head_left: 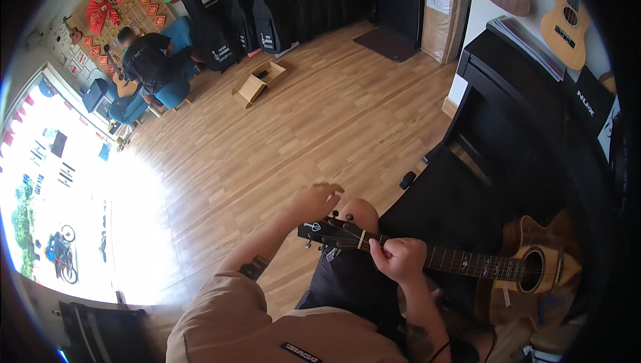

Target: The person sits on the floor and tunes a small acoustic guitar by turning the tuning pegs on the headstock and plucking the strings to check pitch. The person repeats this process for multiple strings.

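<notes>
An acoustic guitar [493,266] lies across my lap, its body to the right and its dark headstock [319,231] toward the left. My right hand [402,258] is closed around the neck close to the nut, thumb over the strings. Just beyond the headstock, my left hand [319,201] hovers with its fingers stretched loosely to the right, near the far-side tuning pegs [342,216]. Nothing shows in that hand. A small tag [506,296] hangs by the guitar's soundhole.
A black digital piano [514,96] stands on the right, below hanging ukuleles [566,27]. An open cardboard box [255,87] lies on the wood floor. Black gig bags [207,33] line the back wall. Far left, another person [147,61] sits with a guitar by blue chairs [175,94].
</notes>
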`<state>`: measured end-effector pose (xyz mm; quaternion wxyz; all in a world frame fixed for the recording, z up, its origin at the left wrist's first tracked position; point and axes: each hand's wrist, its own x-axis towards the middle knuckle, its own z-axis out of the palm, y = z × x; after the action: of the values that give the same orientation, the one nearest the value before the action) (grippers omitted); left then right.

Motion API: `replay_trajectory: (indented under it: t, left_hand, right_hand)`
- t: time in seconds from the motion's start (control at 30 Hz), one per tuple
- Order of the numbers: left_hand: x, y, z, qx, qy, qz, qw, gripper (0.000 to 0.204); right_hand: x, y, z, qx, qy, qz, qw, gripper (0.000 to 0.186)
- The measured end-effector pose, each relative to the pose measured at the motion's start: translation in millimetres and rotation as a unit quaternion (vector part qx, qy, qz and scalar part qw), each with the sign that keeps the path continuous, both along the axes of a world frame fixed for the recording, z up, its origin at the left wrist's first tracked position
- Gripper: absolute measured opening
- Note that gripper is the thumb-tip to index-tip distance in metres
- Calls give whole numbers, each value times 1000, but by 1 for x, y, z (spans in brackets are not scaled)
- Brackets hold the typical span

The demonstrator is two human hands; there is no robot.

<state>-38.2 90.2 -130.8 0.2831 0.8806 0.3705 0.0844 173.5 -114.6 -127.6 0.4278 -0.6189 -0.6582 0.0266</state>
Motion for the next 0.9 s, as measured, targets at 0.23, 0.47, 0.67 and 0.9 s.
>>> replay_trajectory:
  t: [0.23, 0.47, 0.67, 0.9]
  left_hand:
    - [-16, -11, -39, -179, -31, 15, 983, 28]
    - [-24, -9, -54, -118, -99, -32, 987, 23]
    - [-24, -15, -47, -104, -129, -12, 986, 24]
    - [-21, -11, -48, -165, -83, 1, 983, 24]
  right_hand:
    - [3, 1, 3, 9, -21, 4, 1000, 52]
    - [1, 3, 6, 14, -17, 13, 1000, 52]
    - [1, 2, 5, -6, 4, 2, 1000, 54]
    - [0, 3, 3, -10, 6, 6, 1000, 54]
